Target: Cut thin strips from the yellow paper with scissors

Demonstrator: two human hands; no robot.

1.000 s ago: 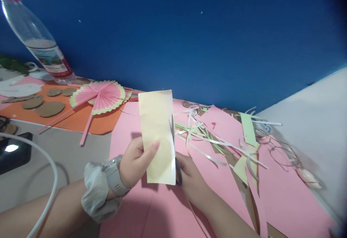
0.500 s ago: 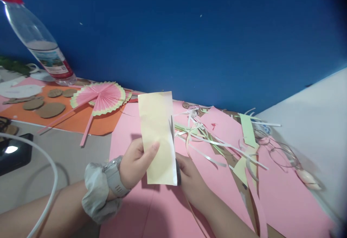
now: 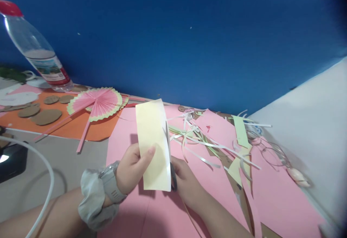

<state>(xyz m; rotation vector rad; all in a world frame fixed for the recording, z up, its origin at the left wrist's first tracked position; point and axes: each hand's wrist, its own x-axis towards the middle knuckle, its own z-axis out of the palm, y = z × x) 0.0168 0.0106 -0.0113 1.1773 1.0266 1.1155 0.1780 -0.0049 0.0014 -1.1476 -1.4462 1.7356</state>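
My left hand [image 3: 135, 167] pinches a pale yellow sheet of paper [image 3: 150, 133] near its left edge, thumb on the front and fingers hidden behind. The sheet stands upright above pink paper. My right hand [image 3: 185, 178] is closed around the dark handles of a pair of scissors [image 3: 173, 178] at the sheet's right edge. One blade shows along that edge; the rest of the scissors is behind the paper. A grey scrunchie and a watch are on my left wrist.
Left are a pink pleated paper fan [image 3: 100, 102], cardboard discs [image 3: 47, 117] on orange paper [image 3: 94, 131], a bottle [image 3: 46, 66] and a white cable [image 3: 50, 180]. Right lie paper strips [image 3: 200, 140], a shell [image 3: 298, 177] and pink sheets [image 3: 279, 202]. A blue wall [image 3: 173, 42] rises behind.
The view has shifted slightly, so most things sit lower and further left. The sheet's upper right edge now bends more around the scissors' blade. Both hands keep their hold.
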